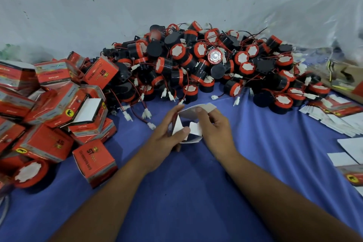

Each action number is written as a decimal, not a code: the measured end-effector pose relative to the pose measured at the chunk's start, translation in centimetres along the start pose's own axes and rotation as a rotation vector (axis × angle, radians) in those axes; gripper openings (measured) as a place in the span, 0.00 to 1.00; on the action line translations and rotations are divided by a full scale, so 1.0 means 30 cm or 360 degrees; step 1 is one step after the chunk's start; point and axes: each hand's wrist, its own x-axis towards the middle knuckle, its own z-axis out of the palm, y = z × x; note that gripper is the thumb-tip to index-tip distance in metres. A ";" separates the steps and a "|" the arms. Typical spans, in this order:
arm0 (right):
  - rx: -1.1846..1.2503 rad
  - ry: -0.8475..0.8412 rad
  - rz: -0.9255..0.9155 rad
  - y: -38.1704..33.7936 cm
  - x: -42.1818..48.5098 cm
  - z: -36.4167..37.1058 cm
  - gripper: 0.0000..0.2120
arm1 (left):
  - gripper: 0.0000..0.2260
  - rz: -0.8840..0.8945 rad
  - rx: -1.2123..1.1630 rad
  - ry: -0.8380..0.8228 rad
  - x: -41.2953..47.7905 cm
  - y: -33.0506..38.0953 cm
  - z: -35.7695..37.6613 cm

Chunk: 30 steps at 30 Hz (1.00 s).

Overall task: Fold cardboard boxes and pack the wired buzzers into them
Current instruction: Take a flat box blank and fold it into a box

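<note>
A small cardboard box point(189, 113) with its white inside showing is held between both hands above the blue cloth. My left hand point(167, 133) grips its left side, thumb pressed on a white flap. My right hand point(214, 125) pinches the right side, with its thumb on the top flap. Behind the hands lies a big heap of black and red wired buzzers point(196, 61) with white connectors. One loose buzzer point(29, 173) lies at the left front.
Several folded red boxes point(55, 104) are piled on the left. Flat unfolded box blanks point(334, 116) lie at the right edge, more blanks point(349, 155) nearer me. A blue cloth point(186, 192) covers the table; a pale wall stands behind.
</note>
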 end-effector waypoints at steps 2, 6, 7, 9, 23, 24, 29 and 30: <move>-0.0109 0.0089 -0.0070 0.008 0.002 -0.003 0.13 | 0.33 0.0037 0.0089 -0.0120 -0.006 0.009 -0.006; -0.0194 0.0041 -0.0149 0.005 0.009 -0.001 0.06 | 0.37 0.0079 0.0131 -0.0041 -0.002 0.003 -0.006; -0.0249 -0.0035 -0.0190 0.004 0.008 0.002 0.06 | 0.33 0.0103 0.0153 0.0078 0.001 0.000 -0.001; -0.0529 -0.0130 -0.0383 0.006 0.003 0.011 0.13 | 0.24 0.0097 0.0104 0.0269 0.009 -0.002 0.009; -0.0061 -0.0643 -0.0561 -0.023 -0.035 0.011 0.18 | 0.33 -0.0084 -0.0429 0.0693 0.014 0.000 0.006; -0.0069 -0.0617 -0.0512 -0.017 -0.039 0.009 0.19 | 0.29 -0.0060 -0.0477 0.0644 0.014 -0.004 0.003; -0.0187 -0.0594 -0.0221 -0.020 -0.043 0.002 0.22 | 0.33 -0.0083 -0.0815 0.0176 0.000 -0.006 -0.017; -0.0185 -0.0600 -0.0164 -0.023 -0.041 0.001 0.22 | 0.36 -0.0097 -0.0861 0.0094 -0.003 -0.005 -0.018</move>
